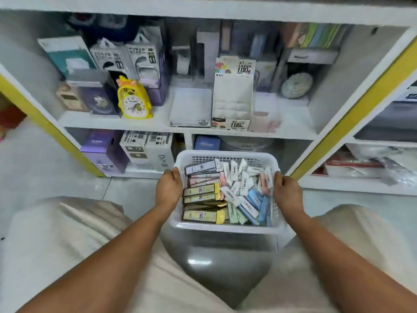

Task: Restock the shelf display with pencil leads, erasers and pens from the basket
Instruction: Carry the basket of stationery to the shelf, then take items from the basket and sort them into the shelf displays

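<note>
The person holds the white basket [225, 229] by its two short sides, the left hand [169, 188] with fingers curled over the left rim and the right hand [285, 192] gripping the right rim. Inside it, the pencil-lead packs [200, 195] lie stacked on the left with their long axes running across, nearer the left hand, and the erasers [244, 188] are heaped on the right, nearer the right hand. The near-empty display box [232, 100] stands on the shelf [293, 129] straight ahead and above the basket, so the stock likely has to travel up and forward.
</note>
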